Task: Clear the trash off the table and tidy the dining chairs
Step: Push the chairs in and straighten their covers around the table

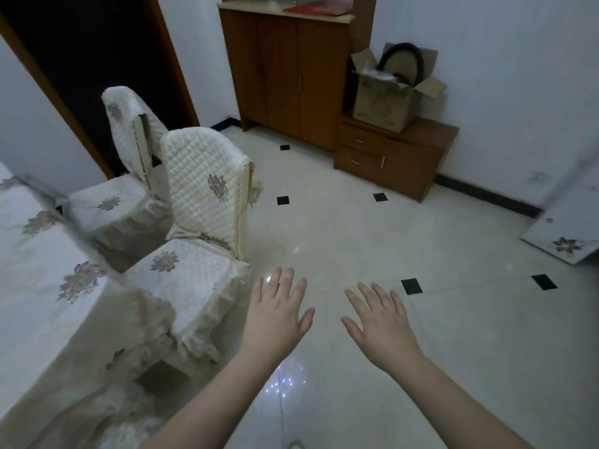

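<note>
Hands spread flat over the floor (356, 228), left hand (275, 314) and right hand (382, 322) both wide and empty, probably freed to shift the near chair (197, 228) toward the desk (42, 270).

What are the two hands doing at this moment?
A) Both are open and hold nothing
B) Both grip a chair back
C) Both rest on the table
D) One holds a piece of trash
A: the left hand and the right hand are spread flat above the floor, touching nothing.
</note>
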`<state>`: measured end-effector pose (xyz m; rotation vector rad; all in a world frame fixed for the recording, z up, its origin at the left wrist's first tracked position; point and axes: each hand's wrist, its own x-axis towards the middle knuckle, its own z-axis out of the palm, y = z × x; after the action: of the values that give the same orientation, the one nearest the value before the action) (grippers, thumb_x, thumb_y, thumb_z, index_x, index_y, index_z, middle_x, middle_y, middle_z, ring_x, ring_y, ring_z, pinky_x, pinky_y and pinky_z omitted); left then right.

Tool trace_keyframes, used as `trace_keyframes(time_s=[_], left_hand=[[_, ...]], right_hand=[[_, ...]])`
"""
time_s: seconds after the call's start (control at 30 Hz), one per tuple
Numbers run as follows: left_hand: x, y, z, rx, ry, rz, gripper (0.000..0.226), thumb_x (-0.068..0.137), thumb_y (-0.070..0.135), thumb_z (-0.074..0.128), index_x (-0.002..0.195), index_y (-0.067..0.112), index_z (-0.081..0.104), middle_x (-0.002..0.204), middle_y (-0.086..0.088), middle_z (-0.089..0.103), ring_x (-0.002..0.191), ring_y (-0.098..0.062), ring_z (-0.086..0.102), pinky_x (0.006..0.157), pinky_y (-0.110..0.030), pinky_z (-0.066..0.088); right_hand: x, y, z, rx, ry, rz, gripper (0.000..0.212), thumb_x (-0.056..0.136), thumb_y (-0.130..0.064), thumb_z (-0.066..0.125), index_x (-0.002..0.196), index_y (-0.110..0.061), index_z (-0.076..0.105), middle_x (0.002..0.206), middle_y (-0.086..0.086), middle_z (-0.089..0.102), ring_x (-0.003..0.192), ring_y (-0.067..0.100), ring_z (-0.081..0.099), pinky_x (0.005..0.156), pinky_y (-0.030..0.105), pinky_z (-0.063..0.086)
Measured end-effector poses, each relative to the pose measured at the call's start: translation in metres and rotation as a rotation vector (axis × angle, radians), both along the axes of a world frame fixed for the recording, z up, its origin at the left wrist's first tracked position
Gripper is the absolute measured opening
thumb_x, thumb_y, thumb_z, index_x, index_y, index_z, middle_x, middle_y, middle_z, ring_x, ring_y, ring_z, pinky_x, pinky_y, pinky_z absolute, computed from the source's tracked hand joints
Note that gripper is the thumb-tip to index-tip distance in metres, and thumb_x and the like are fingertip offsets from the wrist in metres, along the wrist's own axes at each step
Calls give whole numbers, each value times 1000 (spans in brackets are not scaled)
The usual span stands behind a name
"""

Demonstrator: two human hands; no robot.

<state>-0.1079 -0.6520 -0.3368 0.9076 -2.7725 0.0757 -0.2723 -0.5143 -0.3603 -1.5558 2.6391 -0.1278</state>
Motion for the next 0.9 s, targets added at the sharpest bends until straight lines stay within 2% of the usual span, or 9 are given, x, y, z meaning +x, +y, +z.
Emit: trace_keyframes(time_s=[0.1,0.3,0.47,0.57,0.67,0.9], left_hand=[[-31,-33,0,18,-31,-11,56,85,52,42,125,16,58,134,-10,56,126,-33,50,103,-53,39],[-108,-81,-9,58,-71,-9,57,86,52,40,128,18,59,134,-10,56,125,-32,52,100,-54,41],[-182,-120,-17,85,-142,63,60,86,54,38,128,18,59,133,-11,58,123,-33,53,100,-56,40],[-225,-137,-11,83,-122,94,59,86,53,37,128,18,59,132,-12,58,122,-33,53,99,-56,39],[-265,-159,-3,50,-84,110,57,86,51,36,127,19,60,131,-12,59,121,-33,55,97,-57,42],[-303,-243,14,50,-52,310,63,84,56,35,133,21,55,137,-11,55,128,-32,49,101,-57,37]], right_hand=[[-26,-28,-2,-33,-10,-12,70,96,-59,7,132,-24,56,135,6,57,127,30,50,108,44,17],[-106,-80,-7,-87,-4,-23,56,90,-53,33,131,-23,57,133,6,58,126,31,51,107,46,20],[-196,-124,-10,-82,13,7,56,89,-51,33,130,-23,58,133,7,58,125,32,51,107,46,20],[-246,-143,0,-60,4,-33,56,88,-51,33,128,-22,60,131,7,60,123,32,53,106,47,20],[-291,-170,11,-56,34,20,57,89,-52,32,130,-23,59,132,5,59,123,31,53,106,46,21],[-341,-263,20,-84,29,91,57,88,-50,32,130,-22,58,134,6,58,125,31,52,107,47,18]])
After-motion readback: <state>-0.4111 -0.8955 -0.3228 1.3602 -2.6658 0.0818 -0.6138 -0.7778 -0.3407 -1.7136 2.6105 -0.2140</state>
